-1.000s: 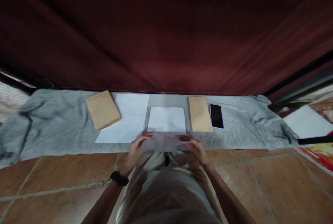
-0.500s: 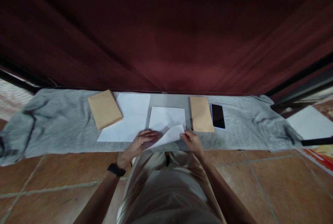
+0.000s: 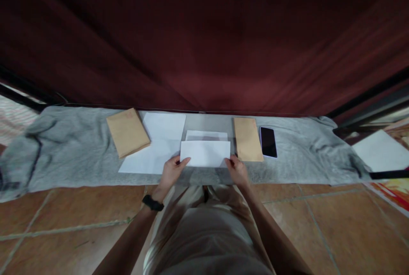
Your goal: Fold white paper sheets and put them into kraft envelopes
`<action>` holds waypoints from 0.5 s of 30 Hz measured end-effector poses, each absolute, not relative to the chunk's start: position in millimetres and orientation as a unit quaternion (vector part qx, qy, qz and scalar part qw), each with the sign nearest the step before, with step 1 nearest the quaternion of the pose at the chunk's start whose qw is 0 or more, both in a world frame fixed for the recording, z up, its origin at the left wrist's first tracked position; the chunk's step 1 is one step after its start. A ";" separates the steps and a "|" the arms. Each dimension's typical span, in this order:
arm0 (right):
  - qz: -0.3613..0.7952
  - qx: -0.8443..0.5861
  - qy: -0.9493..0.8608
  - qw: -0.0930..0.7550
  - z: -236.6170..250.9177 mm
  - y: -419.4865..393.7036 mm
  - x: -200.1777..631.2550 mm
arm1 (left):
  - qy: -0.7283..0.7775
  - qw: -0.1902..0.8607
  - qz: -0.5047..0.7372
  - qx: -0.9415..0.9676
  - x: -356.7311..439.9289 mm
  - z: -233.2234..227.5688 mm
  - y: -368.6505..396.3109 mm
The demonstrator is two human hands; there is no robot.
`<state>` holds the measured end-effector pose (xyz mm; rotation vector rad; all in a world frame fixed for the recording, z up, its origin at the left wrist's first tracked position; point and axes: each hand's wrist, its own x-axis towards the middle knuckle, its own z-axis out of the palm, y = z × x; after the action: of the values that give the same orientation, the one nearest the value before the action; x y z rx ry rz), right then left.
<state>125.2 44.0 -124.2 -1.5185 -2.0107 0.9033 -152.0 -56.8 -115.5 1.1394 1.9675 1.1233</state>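
Observation:
A sheet of white paper (image 3: 205, 153) is folded over on itself in front of me, its far part showing beyond the raised flap. My left hand (image 3: 172, 171) pinches the near left corner, thumb on top. At the near right corner, my right hand (image 3: 237, 170) grips the same paper between thumb and fingers. Beside my left hand lies a larger spread of white paper (image 3: 159, 151), partly covered by a stack of brown envelopes (image 3: 128, 132). Another brown envelope (image 3: 248, 139) rests just beyond my right hand.
A dark-screened phone (image 3: 268, 142) lies right of the single envelope. Grey cloth (image 3: 306, 151) covers the narrow table. A dark red curtain (image 3: 204, 53) hangs along the far edge. Off the right end is a white panel (image 3: 381, 151).
The near edge of the paper has been brought up and over into a straight flap. My left hand has moved from pressing on the paper to pinching its left corner.

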 end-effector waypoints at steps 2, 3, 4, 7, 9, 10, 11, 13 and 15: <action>0.307 -0.565 -0.731 0.228 -123.5 46.0 119.2 | 0.761 0.260 0.413 0.428 -148.4 -112.4 -52.4; 0.299 -0.571 -0.731 0.225 -123.4 46.9 117.2 | 0.773 0.239 0.401 0.430 -147.3 -111.0 -49.9; 0.292 -0.577 -0.730 0.222 -123.2 47.9 115.6 | 0.785 0.218 0.386 0.432 -146.5 -109.8 -47.2; 0.272 -0.595 -0.729 0.199 -122.7 51.1 111.6 | 0.817 0.171 0.337 0.436 -145.5 -107.0 -38.1; 0.257 -0.610 -0.729 0.172 -122.4 53.4 108.8 | 0.837 0.159 0.296 0.432 -145.4 -104.9 -31.6; 0.247 -0.616 -0.730 0.159 -122.5 54.4 107.4 | 0.846 0.159 0.274 0.429 -145.5 -103.6 -28.4; 0.237 -0.621 -0.733 0.148 -122.6 55.3 106.2 | 0.854 0.160 0.252 0.427 -145.8 -102.1 -25.3; 0.214 -0.622 -0.740 0.140 -122.9 56.9 104.4 | 0.864 0.163 0.215 0.426 -146.3 -99.1 -20.0; 0.196 -0.619 -0.748 0.138 -122.7 58.0 103.4 | 0.870 0.162 0.189 0.426 -146.9 -96.6 -15.9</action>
<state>103.4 58.0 -122.7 -1.7911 -2.1624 0.5675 -146.9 -15.9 -96.6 1.2149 2.4821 0.5380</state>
